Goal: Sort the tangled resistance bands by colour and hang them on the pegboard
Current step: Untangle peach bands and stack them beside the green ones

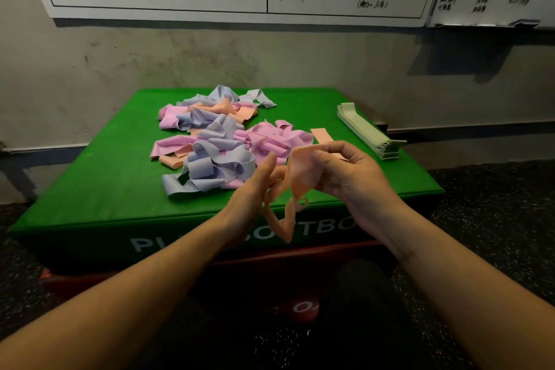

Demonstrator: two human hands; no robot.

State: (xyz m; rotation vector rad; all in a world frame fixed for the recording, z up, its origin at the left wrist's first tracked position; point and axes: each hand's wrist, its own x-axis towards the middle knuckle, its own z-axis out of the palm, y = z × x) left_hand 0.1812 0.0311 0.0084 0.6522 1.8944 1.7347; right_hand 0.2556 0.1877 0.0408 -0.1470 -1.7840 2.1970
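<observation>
Both hands hold one orange band (295, 177) over the green box's (90, 189) front edge: right hand (345, 173) pinches it, left hand (255, 192) fingers straight. Behind: one tangled pile (216, 141), one green stack (369, 132) by the right edge

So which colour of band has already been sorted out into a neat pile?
The pale green bands: they lie flat in a tidy stack at the right edge of the green box, while pink, lilac and orange ones remain jumbled in the tangled heap.
</observation>
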